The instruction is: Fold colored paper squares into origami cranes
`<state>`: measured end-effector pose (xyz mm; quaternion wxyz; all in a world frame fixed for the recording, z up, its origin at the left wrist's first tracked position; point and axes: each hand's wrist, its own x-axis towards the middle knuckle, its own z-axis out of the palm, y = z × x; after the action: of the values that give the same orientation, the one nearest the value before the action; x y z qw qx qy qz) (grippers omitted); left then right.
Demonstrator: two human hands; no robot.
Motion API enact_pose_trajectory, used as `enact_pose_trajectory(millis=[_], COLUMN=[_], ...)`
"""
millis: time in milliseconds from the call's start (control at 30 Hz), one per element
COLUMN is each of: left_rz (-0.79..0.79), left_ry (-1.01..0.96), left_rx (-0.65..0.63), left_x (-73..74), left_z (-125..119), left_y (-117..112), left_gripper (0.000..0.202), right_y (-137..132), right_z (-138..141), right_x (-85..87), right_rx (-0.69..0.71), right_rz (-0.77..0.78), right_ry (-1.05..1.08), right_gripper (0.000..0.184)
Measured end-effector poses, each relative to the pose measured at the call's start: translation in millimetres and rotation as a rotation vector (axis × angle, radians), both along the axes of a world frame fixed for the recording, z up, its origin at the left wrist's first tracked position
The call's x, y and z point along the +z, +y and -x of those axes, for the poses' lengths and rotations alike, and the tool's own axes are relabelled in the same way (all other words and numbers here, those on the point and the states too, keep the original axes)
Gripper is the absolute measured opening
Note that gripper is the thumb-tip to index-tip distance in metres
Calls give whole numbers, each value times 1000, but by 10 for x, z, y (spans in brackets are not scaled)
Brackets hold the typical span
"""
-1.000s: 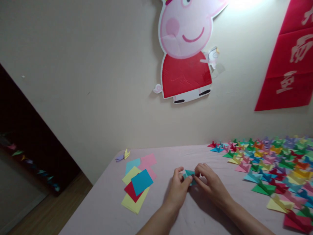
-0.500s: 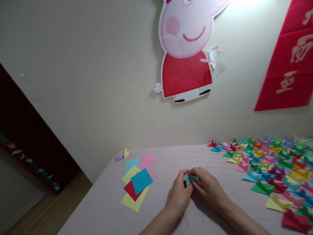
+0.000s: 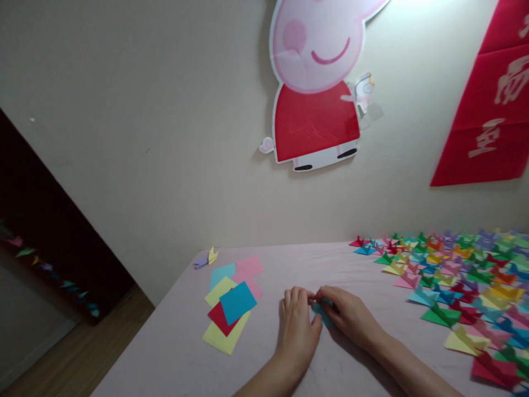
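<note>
A small light blue folded paper (image 3: 324, 315) lies low against the tabletop, partly covered by my fingers. My left hand (image 3: 298, 321) rests palm down at its left side, the index fingertip and thumb bent in against the paper's edge. From the right, my right hand (image 3: 349, 313) curls over the paper, its thumb and index finger closed on the upper edge. Both index fingertips almost meet at the top of the fold. How the paper is folded there is hidden.
Loose paper squares, with a blue one (image 3: 238, 302) on top, lie to the left. Two small folded pieces, one yellow (image 3: 212, 256), sit at the far left corner. Rows of colourful folded paper cranes (image 3: 448, 298) fill the right side. A wall (image 3: 185, 138) stands behind the table.
The light blue paper has gone from being held upright between my hands to lying low at the table. My left hand has flattened, and its fingers have stretched forward.
</note>
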<state>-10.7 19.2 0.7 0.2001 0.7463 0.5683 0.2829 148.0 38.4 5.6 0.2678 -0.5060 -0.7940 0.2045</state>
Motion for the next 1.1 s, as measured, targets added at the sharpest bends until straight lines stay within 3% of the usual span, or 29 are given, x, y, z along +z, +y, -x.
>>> enact_pose_trajectory(millis=[200,367,533,800,967,1100], left_rz=[-16,-58,-203,-341,-323,-366], left_ry=[28,188,387,695,727,725], left_rx=[-29,-75,-192,-338,-330,-331], left_x=[-4,67,79,71,92,23], left_z=[47,55,32,8,-18,-43], left_y=[-22,-63,-89,-165,-180,-168], left_gripper=[23,18,21,26,30,35], right_y=[23,40,42,37,42,47], right_z=[-104,-108,-101,-134,-162,-182], right_x=[35,-4,-35,-13,-78,-92], right_rx=[37,25,5,-67,-115,-143], right_rz=[64,72,44,69,41,47], right_ry=[125,192,189,145,106,112], right_gripper=[21,14,12,21,22,24])
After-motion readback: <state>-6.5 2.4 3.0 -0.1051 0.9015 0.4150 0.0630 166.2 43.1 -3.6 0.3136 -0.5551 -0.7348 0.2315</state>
